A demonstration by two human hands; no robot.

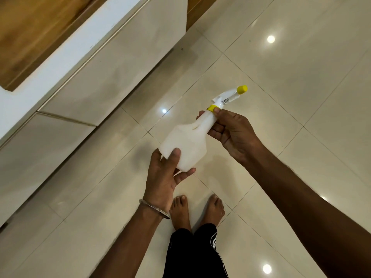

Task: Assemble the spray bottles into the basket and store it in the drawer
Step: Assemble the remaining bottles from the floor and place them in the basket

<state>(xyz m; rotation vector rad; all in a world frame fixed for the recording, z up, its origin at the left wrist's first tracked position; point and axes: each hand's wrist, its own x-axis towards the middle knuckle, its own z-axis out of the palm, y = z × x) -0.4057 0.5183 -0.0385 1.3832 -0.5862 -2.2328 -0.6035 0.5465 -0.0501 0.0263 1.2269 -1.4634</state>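
- At the centre of the frame, a white spray bottle (186,145) is held tilted above the tiled floor (281,77).
- Its base is gripped by the left hand (164,173); its neck is pinched by the right hand (230,129) at the yellow collar (213,107).
- No basket is seen; closed drawer fronts (112,77) lie upper left.
- If the collar is left loose, the head could probably detach; a slackened grip would likely drop the bottle.

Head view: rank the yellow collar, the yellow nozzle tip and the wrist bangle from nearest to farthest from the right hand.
1. Yellow collar: at the bottle neck, touched by the right hand fingertips.
2. Yellow nozzle tip: above the hand, at the sprayer's far end.
3. Bangle: on the left wrist, lower left.
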